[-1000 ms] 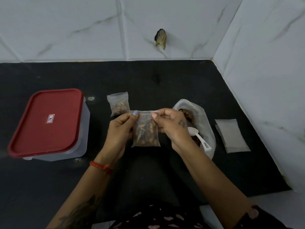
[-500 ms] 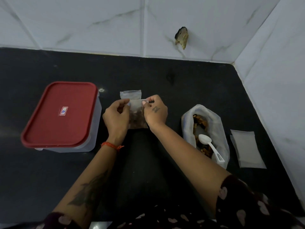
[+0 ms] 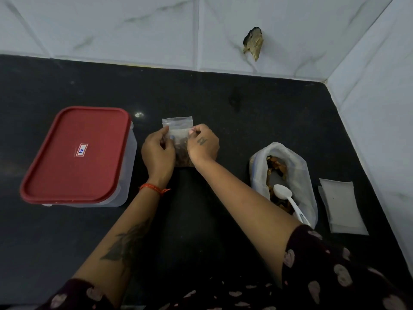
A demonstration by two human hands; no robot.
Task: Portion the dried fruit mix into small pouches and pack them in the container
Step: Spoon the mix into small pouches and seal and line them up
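Observation:
A small clear pouch (image 3: pixel 181 151) filled with dried fruit is held between both hands over the black counter. My left hand (image 3: pixel 158 153) pinches its left top corner and my right hand (image 3: pixel 203 145) pinches its right top corner. Just behind it lies another filled pouch (image 3: pixel 177 122), mostly hidden by the held one. The clear container with a red lid (image 3: pixel 77 153) stands closed at the left. At the right sits the open bag of dried fruit mix (image 3: pixel 283 175) with a white plastic spoon (image 3: pixel 288 200) resting in it.
A stack of empty pouches (image 3: pixel 340 206) lies at the far right by the tiled side wall. The black counter (image 3: pixel 223 104) ends at white tiled walls behind and to the right. A broken hole (image 3: pixel 253 44) shows in the back wall.
Both hands have carried the filled pouch away from me and lowered it in front of the other filled pouch. The view has tilted and shifted.

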